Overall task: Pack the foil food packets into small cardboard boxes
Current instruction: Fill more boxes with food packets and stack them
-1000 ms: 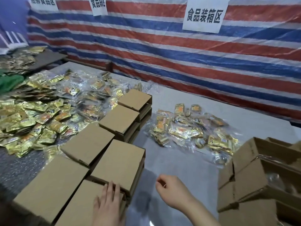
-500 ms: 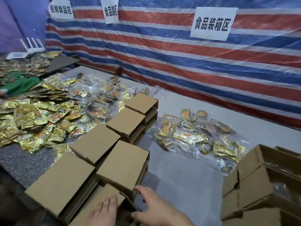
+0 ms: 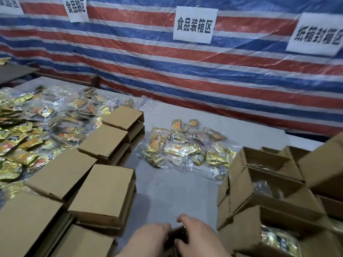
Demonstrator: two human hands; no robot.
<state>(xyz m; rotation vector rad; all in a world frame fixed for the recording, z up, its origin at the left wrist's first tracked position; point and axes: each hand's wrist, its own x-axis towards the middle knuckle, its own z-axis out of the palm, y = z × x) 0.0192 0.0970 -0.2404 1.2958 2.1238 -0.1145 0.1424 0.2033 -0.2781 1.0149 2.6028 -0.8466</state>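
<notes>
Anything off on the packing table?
Nothing damaged or spilled. The flat box stacks on the left sit skewed, not squared. Both hands, left hand and right hand, hold something dark I cannot identify.

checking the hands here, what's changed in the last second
Both hands left the flat box stack for the near edge: left hand and right hand now close on something dark, too blurred to name. The flat boxes, foil packets and open boxes stayed put.

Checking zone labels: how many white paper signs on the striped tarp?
4. White paper sign cut off at top left; second left of centre; third centre; fourth at right edge. More may lie outside the frame.
</notes>
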